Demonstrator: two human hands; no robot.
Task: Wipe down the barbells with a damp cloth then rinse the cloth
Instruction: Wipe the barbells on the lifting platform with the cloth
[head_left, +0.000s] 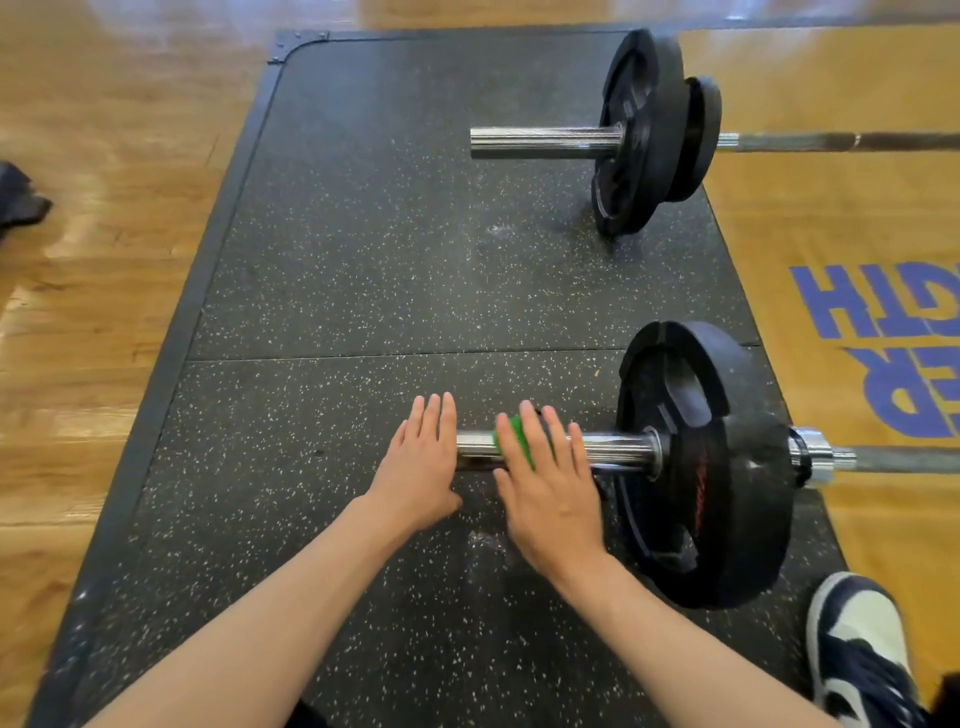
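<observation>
Two barbells lie on a black speckled rubber mat (363, 249). The near barbell's chrome sleeve (613, 451) points left from its black plate (706, 467). My right hand (545, 483) lies flat over the sleeve and presses a green cloth (517, 436) onto it; only a strip of cloth shows under the fingers. My left hand (421, 462) rests flat, fingers together, over the sleeve's free end and holds nothing. The far barbell (545, 142) has a bare chrome sleeve and two black plates (649, 135).
Wooden floor surrounds the mat on the left. A yellow platform with blue lettering (883, 338) lies to the right, under both bar shafts. My dark-and-white shoe (857, 644) stands at the lower right. A dark object (18, 200) lies at the left edge.
</observation>
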